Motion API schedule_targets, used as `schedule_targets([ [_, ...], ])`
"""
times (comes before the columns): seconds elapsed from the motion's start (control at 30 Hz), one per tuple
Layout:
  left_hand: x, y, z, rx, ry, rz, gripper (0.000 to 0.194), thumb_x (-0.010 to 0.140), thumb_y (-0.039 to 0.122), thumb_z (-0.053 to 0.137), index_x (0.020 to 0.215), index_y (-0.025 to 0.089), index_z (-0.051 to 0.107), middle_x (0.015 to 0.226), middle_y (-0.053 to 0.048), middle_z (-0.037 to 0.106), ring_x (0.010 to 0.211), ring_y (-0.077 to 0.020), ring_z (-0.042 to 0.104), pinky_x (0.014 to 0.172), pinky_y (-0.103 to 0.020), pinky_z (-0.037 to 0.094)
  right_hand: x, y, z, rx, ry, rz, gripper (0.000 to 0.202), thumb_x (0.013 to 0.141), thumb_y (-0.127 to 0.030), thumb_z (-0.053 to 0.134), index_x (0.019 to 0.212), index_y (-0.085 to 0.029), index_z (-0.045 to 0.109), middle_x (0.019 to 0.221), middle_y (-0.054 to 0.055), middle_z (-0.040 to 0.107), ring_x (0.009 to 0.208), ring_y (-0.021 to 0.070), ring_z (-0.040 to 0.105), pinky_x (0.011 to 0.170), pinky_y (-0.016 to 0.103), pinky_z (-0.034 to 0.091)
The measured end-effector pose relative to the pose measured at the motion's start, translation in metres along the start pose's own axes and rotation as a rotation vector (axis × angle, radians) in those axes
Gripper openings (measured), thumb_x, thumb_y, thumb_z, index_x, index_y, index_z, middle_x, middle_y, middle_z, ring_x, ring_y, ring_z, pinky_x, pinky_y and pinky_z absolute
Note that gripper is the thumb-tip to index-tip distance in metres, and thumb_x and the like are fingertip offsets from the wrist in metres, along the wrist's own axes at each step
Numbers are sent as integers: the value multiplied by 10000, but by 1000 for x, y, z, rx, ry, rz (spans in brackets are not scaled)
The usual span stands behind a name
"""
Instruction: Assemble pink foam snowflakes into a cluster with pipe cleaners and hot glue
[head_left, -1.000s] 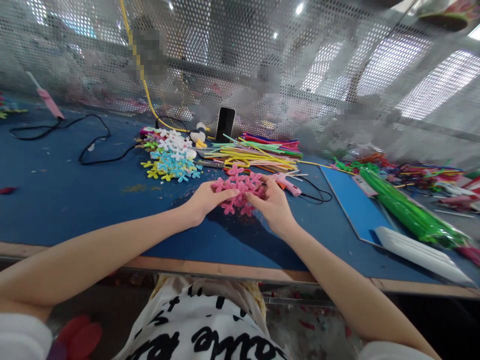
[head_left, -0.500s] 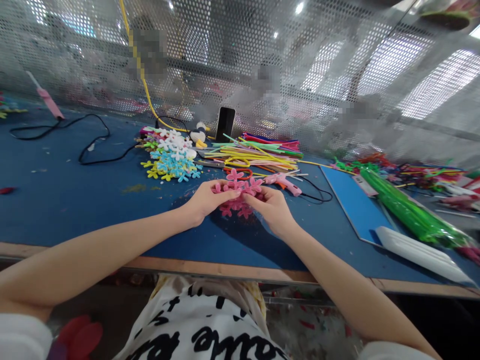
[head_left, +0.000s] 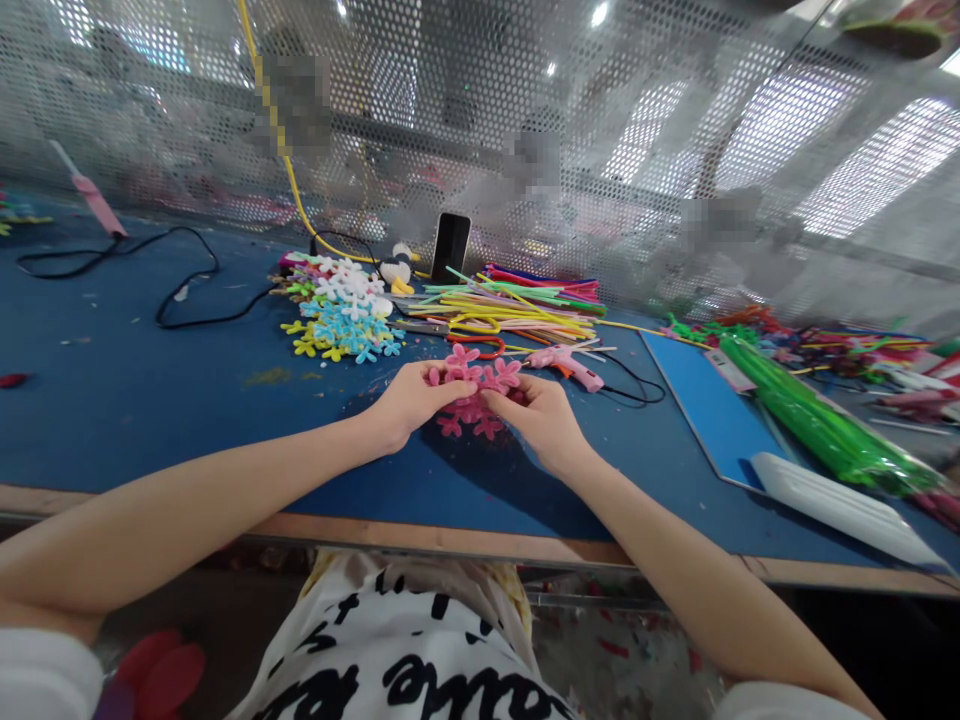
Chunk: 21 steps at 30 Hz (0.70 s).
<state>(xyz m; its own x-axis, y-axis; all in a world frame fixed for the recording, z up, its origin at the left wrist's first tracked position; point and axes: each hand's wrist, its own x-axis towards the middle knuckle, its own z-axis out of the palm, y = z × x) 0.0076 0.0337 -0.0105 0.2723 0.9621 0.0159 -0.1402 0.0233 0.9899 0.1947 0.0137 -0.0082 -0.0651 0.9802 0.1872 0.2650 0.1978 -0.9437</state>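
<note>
left hand (head_left: 409,403): fingers pinched shut on the left side of the pink felt flowers (head_left: 474,388)
right hand (head_left: 541,420): fingers closed on the right side, thumb on top
flowers: a little bunch held just above the blue worktop (head_left: 150,400), dead centre between both hands, spread left-right
nearer hand: honestly a tie
nearby: pink glue gun (head_left: 568,364) just right, mixed flower pile (head_left: 341,310) back left, pipe cleaners (head_left: 510,305) behind

The pink flowers (head_left: 474,385) are looking fuzzy and matt like felt or chenille, lying on a worktop (head_left: 112,400) that is showing a matt blue covering over a bare wood edge, while the perforated metal screen (head_left: 480,120) behind is gleaming dully and the green wrapped bundle (head_left: 817,425) is shining like glossy plastic.
</note>
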Motion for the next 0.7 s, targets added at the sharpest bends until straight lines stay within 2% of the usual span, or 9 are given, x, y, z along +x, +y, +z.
schedule_targets([
  [0.13, 2, -2, -1, -93, -10, -13, 635, 583, 379, 914, 1125, 179, 652, 962, -34, 720, 815, -169, 671, 794, -333, 543, 2, 2, -1, 59, 84, -7, 302, 739, -440, 794, 857, -170, 733, 736, -1, 649, 651, 130, 516, 619, 266, 419],
  [0.2, 3, -4, -2, -81, -8, -1, 701, 591, 362, 919, 1200, 189, 617, 1016, -50, 722, 847, -177, 677, 804, -343, 552, 3, 2, -1, 86, 94, -11, 304, 731, -441, 807, 859, -175, 735, 741, -2, 649, 667, 132, 522, 634, 267, 429],
  [0.37, 3, -6, -1, -71, -6, 45, 680, 618, 318, 898, 1212, 171, 601, 961, -39, 716, 845, -173, 673, 835, -346, 546, 2, 1, 0, 163, 65, 23, 300, 709, -430, 847, 852, -192, 735, 784, 0, 696, 715, 150, 590, 705, 287, 489],
  [0.53, 1, -4, -1, -4, -37, 109, 591, 696, 299, 831, 1224, 175, 596, 992, -48, 724, 895, -194, 685, 884, -379, 540, -1, -1, 1, 194, -37, 118, 394, 691, -443, 865, 969, -179, 777, 982, 62, 775, 895, 246, 698, 845, 381, 542],
  [0.7, -1, -1, -1, -32, -96, 133, 627, 667, 250, 844, 1228, 167, 575, 1023, -56, 726, 926, -198, 686, 876, -354, 544, 0, 0, -1, 168, 2, 134, 415, 673, -470, 867, 938, -164, 777, 897, 63, 775, 865, 256, 707, 829, 400, 553],
])
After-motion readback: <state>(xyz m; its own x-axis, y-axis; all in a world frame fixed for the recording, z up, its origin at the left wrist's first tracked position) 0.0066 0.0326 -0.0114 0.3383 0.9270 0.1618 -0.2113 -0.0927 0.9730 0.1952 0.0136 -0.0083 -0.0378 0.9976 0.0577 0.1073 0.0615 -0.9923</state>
